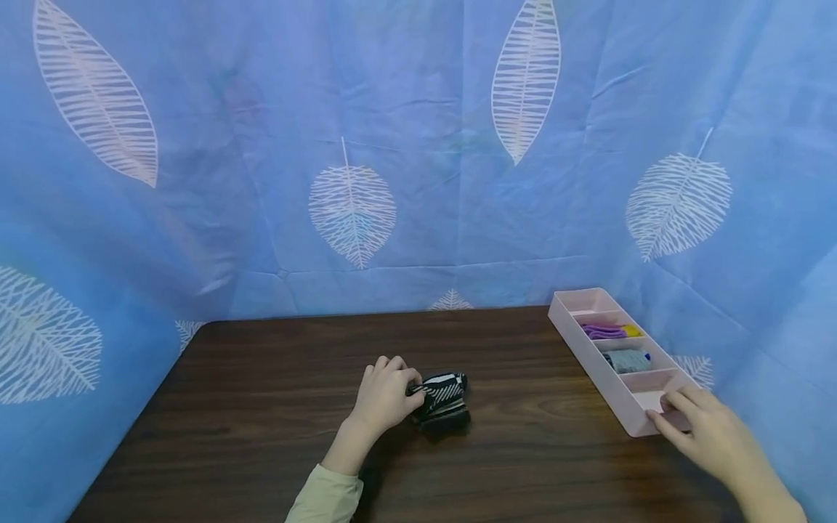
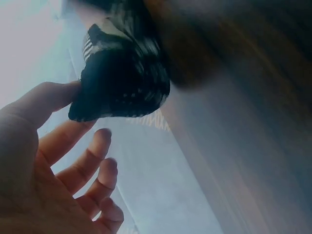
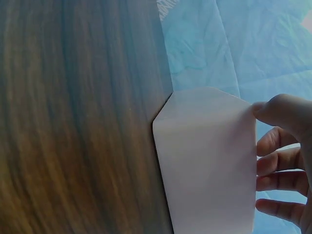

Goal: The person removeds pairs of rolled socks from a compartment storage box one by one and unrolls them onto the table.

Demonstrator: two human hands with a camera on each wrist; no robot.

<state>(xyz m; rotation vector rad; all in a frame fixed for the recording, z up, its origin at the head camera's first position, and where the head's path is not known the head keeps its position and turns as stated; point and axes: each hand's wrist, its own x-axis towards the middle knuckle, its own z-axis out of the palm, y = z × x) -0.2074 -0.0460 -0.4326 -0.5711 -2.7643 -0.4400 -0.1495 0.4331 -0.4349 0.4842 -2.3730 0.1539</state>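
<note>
Left hand [image 1: 382,396] pinching rolled striped sock [image 1: 443,398], centre frame on table [image 1: 261,407]; right hand [image 1: 702,428], fingers apparently curled, holding pink tray [image 1: 591,356] at lower right; risk: loose grip lets roll unravel.

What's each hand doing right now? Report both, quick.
Left hand: pinches the striped sock on the table.
Right hand: grips the near end of the pink tray.
</note>
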